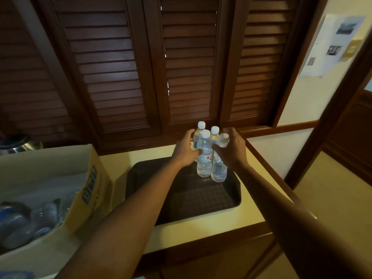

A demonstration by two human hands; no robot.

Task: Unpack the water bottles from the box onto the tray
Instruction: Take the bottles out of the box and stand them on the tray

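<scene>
Water bottles (204, 158) stand clustered on the tray (181, 200), both hands (184, 151) gripping them, box (50, 188) left.

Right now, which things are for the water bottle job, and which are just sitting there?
For the job:
water bottles, four caps showing
tray
box, more bottles inside
left hand and right hand, around the bottles

Just sitting there:
kettle behind the box
paper on the wall
wooden shutters

Two bare forearms, sleeveless, no watch, rings or gloves.
</scene>
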